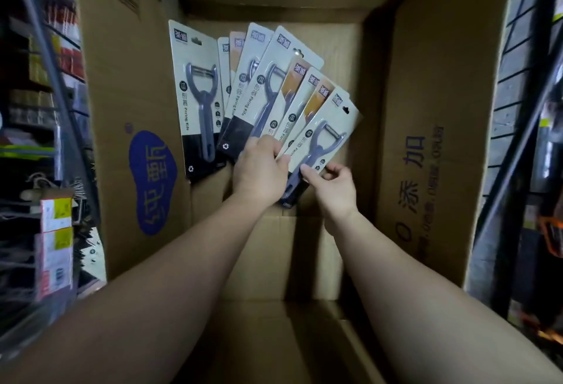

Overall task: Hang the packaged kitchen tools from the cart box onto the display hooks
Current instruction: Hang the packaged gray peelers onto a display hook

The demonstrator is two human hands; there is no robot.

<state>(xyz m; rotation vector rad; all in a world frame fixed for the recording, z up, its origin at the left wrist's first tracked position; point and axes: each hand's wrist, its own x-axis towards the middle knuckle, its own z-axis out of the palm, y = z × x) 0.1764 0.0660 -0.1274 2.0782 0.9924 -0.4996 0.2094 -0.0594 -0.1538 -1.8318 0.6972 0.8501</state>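
Inside a large open cardboard box [426,127], both arms reach down. My left hand [260,170] grips the lower ends of a fan of several carded peeler packs [268,91], white cards with grey peelers. My right hand [333,184] pinches the bottom of the rightmost peeler pack [323,140] in the fan. One more peeler pack [198,94] leans upright against the box's left wall, apart from the fan. No display hooks can be made out.
Box flaps rise on the left [131,109] and right, the left one with a blue logo. Store shelves with small goods [54,231] stand at the left. Dark racking [524,109] lines the right edge.
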